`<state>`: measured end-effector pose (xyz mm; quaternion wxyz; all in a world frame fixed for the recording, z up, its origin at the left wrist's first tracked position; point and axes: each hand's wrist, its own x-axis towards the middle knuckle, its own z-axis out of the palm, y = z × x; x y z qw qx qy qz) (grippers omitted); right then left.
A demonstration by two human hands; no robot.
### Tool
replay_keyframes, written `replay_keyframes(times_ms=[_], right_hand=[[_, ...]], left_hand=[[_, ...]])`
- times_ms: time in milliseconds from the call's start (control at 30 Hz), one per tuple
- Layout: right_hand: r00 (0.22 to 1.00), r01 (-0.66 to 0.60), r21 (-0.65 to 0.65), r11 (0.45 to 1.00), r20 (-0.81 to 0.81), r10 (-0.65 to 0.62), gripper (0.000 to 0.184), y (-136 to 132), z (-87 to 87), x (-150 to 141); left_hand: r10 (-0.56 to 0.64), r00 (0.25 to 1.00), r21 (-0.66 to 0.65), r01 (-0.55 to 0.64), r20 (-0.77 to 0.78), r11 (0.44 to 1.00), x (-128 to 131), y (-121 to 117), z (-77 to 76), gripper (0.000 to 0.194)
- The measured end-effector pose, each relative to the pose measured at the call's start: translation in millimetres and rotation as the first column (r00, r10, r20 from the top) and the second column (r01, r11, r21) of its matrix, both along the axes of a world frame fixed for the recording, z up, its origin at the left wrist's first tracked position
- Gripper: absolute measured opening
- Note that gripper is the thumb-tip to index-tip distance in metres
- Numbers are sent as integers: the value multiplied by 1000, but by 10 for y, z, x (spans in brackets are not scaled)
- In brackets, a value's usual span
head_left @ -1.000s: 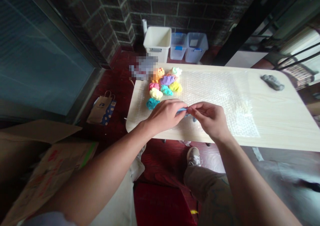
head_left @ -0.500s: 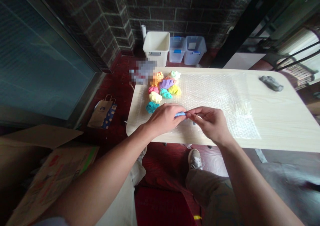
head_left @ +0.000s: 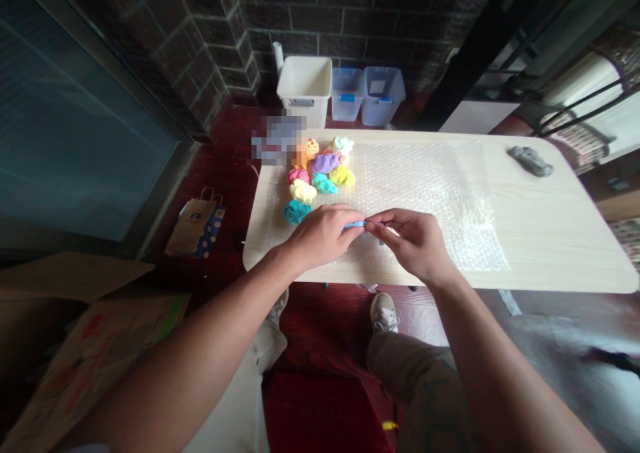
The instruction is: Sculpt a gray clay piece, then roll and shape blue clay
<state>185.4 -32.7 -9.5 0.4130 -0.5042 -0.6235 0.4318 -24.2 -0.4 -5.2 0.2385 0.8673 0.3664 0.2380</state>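
Observation:
A thin, soft blue strip (head_left: 355,225), which looks like modelling clay, stretches between my two hands above the near side of the table. My left hand (head_left: 327,236) is closed around its left part, the fingers mostly hidden under the back of the hand. With thumb and fingertips, my right hand (head_left: 407,239) pinches the strip's right end. A small dark-blue bit shows just below the right fingers. Left of centre lie several soft coloured lumps, among them a teal lump (head_left: 297,212), a cream lump (head_left: 303,191), a purple lump (head_left: 325,163) and a yellow lump (head_left: 342,175).
Bubble wrap (head_left: 420,173) covers much of the pale wooden table (head_left: 565,239). A grey lump (head_left: 531,161) lies at the far right. Behind the table stand a white bin (head_left: 305,93) and two clear boxes (head_left: 383,96). Paper bags (head_left: 195,226) and a cardboard box (head_left: 100,346) are on the left.
The view has shifted slightly, so everything sits a little further left and up. Both hands keep hold of the blue strip in nearly the same pose.

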Motion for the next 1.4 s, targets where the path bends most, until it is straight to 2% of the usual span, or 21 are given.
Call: replay_keyframes(times_ms=[133, 333, 500, 733, 933, 1033, 1233, 1400], right_hand=[[998, 21, -17, 1000, -56, -22, 25, 9, 4, -17], [996, -2, -44, 999, -95, -2, 27, 2, 45, -15], [997, 8, -11, 1000, -78, -9, 27, 5, 3, 1], [988, -18, -24, 1000, -156, 14, 32, 10, -22, -14], [989, -81, -46, 996, -128, 75, 31, 10, -8, -2], [992, -65, -43, 997, -107, 60, 32, 18, 4, 0], [983, -26, -31, 999, -182, 20, 28, 10, 27, -14], [983, -21, -22, 1000, -182, 16, 28, 12, 20, -22]], left_hand=[[14, 1000, -17, -13, 28, 1000, 16, -24, 17, 12], [-26, 1000, 17, 26, 9, 1000, 12, -11, 11, 17], [-35, 999, 30, 34, 23, 999, 8, -10, 2, 19], [-25, 1000, -8, 25, 7, 1000, -2, -66, 35, 23], [-42, 999, 62, 42, 2, 997, -26, -36, 34, 20], [-44, 999, 87, 44, -4, 995, -21, -23, 30, 20], [-7, 1000, -1, 7, 6, 1000, -7, -40, 33, 18], [-31, 998, -52, 34, 46, 998, -11, -49, 15, 31]])
